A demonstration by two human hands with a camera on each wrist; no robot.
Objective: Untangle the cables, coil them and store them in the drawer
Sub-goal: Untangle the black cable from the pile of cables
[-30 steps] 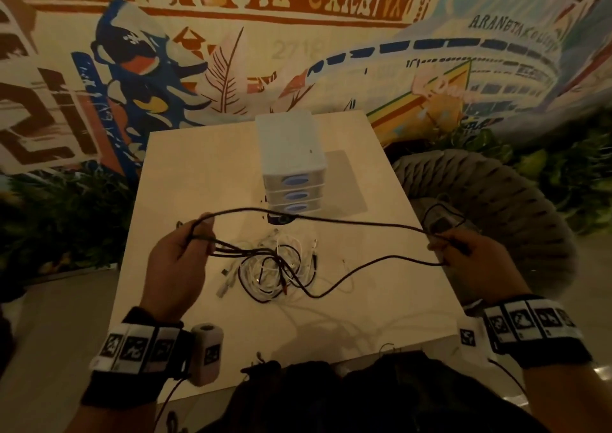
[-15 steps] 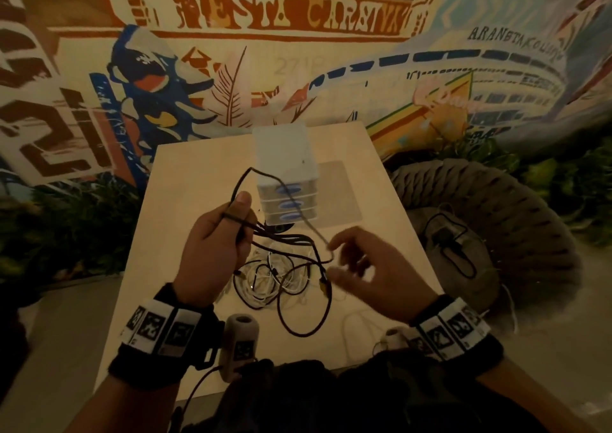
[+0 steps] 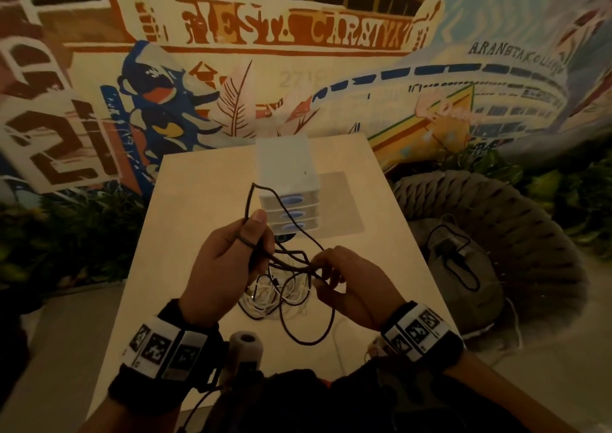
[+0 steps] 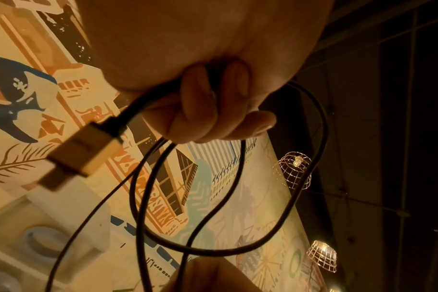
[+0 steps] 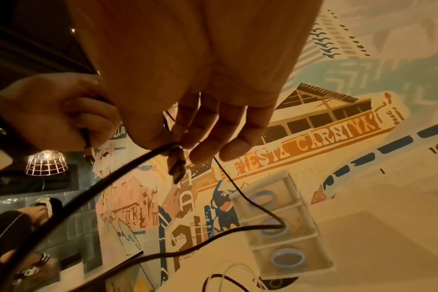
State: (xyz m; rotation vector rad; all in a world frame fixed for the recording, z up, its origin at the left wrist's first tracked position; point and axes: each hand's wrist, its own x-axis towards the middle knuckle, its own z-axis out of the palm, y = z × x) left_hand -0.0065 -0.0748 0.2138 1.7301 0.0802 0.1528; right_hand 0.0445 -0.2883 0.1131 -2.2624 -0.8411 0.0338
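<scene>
My left hand (image 3: 228, 260) (image 4: 213, 110) holds loops of a black cable (image 3: 308, 326) (image 4: 238, 251) above the table, fingers curled round them. A gold plug (image 4: 83, 158) of this cable sticks out beside that hand. My right hand (image 3: 347, 280) (image 5: 178, 146) pinches the same black cable (image 5: 128, 164) between thumb and fingertips, close to the left hand. Below both hands a tangle of white cables (image 3: 275, 297) mixed with black strands lies on the table. A white three-drawer unit (image 3: 288, 187) (image 5: 280, 223) with blue handles stands just beyond, all drawers closed.
The light wooden table (image 3: 185, 220) ends near my body. A woven round seat (image 3: 496, 250) with another black cable (image 3: 457, 260) on it sits to the right. A painted mural wall (image 3: 298, 52) and plants stand behind.
My right hand came in from the far right to meet the left hand. The stretched black cable now hangs in loops, and the left hand has risen with it.
</scene>
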